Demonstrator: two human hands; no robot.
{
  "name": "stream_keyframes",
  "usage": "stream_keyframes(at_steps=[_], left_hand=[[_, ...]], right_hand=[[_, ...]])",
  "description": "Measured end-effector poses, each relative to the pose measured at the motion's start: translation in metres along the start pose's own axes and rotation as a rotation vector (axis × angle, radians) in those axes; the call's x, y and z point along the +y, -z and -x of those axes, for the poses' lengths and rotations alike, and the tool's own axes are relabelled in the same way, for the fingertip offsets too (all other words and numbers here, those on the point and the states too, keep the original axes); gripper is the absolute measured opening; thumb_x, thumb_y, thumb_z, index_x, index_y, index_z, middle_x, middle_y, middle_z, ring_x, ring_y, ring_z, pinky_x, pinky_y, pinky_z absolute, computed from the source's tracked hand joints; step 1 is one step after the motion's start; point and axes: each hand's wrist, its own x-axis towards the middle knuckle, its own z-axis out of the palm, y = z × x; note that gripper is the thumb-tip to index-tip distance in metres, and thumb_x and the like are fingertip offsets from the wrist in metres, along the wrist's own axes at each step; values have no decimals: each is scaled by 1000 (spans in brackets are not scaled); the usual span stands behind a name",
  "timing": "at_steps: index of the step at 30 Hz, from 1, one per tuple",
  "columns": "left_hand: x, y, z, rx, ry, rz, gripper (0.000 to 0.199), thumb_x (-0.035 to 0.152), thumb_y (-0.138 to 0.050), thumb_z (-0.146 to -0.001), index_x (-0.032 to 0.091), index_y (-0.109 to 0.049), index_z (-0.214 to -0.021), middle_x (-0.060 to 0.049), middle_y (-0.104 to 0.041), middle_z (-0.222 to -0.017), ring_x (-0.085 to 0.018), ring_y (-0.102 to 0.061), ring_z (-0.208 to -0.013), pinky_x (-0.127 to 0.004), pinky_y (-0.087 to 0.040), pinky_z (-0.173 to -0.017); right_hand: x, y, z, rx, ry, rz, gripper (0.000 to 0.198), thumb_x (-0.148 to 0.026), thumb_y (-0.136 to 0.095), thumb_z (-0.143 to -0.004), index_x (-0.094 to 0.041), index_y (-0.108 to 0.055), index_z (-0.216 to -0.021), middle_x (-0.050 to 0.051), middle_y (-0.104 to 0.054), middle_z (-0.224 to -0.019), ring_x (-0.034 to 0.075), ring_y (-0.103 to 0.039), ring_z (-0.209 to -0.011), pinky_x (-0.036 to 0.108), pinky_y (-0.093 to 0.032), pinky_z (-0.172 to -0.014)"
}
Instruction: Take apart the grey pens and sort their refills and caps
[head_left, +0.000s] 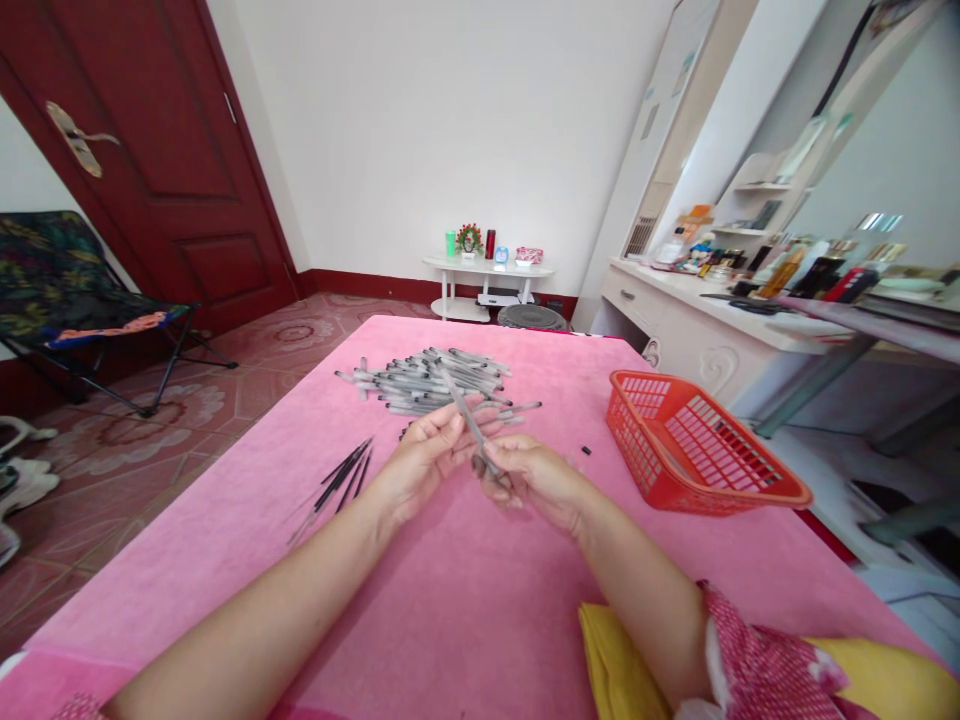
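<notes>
Over the middle of the pink-covered table [450, 620], a translucent pen barrel [463, 408] slants between my two hands. My left hand [427, 450] pinches its upper part between thumb and fingers. Lower down, the fingers of my right hand [532, 470] are closed around the other end, whose tip they partly hide. Just beyond lies a heap of grey, clear-bodied pens [431, 382] with dark ends. Left of my left hand, several thin black refills [345, 478] lie loosely side by side. A small black cap [586, 450] rests to the right of my right hand.
A red plastic basket [705, 490] stands at the table's right side. Yellow cloth [619, 665] lies under my right forearm. Beyond are a folding chair [75, 290], a small white table [487, 266] and a cluttered dresser [675, 310].
</notes>
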Motion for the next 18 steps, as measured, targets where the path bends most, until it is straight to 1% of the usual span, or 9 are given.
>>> stream_keyframes(at_steps=[2, 3, 5, 6, 9, 11, 13, 15, 18], left_hand=[[-3, 1, 1, 67, 3, 15, 26, 27, -66, -73, 16, -61, -97, -9, -68, -93, -19, -65, -84, -25, -48, -70], [-4, 1, 2, 114, 5, 7, 24, 26, -69, -71, 16, -62, -91, -7, -69, -86, -17, -65, -79, -24, -48, -67], [-7, 0, 2, 212, 7, -9, 24, 25, -73, -66, 14, -63, -85, -5, -70, -77, -16, -66, -72, -22, -48, -64], [-8, -1, 1, 253, 4, -9, 25, 25, -75, -63, 13, -63, -83, -5, -70, -74, -16, -66, -71, -23, -49, -65], [-11, -1, -1, 336, -13, 22, 27, 23, -77, -60, 12, -62, -81, -5, -70, -75, -17, -66, -72, -26, -51, -69], [-10, 6, -4, 412, -22, 62, 24, 23, -75, -63, 13, -62, -80, -4, -70, -77, -16, -67, -73, -26, -52, -70], [-6, 17, -8, 515, -30, 96, 17, 23, -72, -67, 14, -61, -78, -2, -70, -75, -13, -66, -71, -25, -52, -70], [-1, 28, -11, 580, -36, 107, 13, 23, -68, -71, 15, -61, -77, 0, -69, -73, -11, -66, -69, -24, -53, -70], [0, 33, -12, 552, -2, 103, 14, 24, -68, -72, 16, -60, -79, 0, -68, -73, -10, -65, -66, -22, -53, -67]], right_hand=[[3, -2, 0, -50, -10, -20, 35, -48, -49, -79, -14, -48, -69, -4, -44, -45, 5, -34, -35, 18, -25, -37], [5, -3, -1, -46, -7, 2, 35, -47, -48, -79, -15, -47, -67, -4, -44, -45, 5, -34, -36, 18, -25, -37], [7, -3, -4, 22, -6, 129, 33, -44, -43, -82, -16, -45, -65, -5, -43, -45, 6, -34, -36, 18, -26, -38], [7, -4, -4, 76, -12, 241, 32, -41, -41, -84, -17, -45, -64, -4, -43, -45, 6, -35, -36, 19, -27, -39], [4, -7, -3, 285, -23, 782, 25, -30, -41, -84, -17, -50, -64, -1, -52, -51, 9, -46, -45, 21, -33, -48], [1, -9, 0, 445, -6, 1193, 18, -26, -46, -81, -18, -57, -70, 5, -62, -65, 14, -57, -60, 25, -35, -57], [-2, -9, 4, 549, -7, 1473, 14, -24, -49, -79, -19, -63, -78, 9, -66, -76, 20, -61, -73, 28, -36, -62], [-5, -2, 7, 582, -52, 1564, 16, -26, -50, -79, -21, -65, -81, 10, -68, -80, 22, -62, -77, 29, -37, -63], [-9, 17, 9, 621, -144, 1522, 17, -32, -52, -79, -24, -66, -79, 7, -68, -79, 22, -62, -77, 27, -37, -60]])
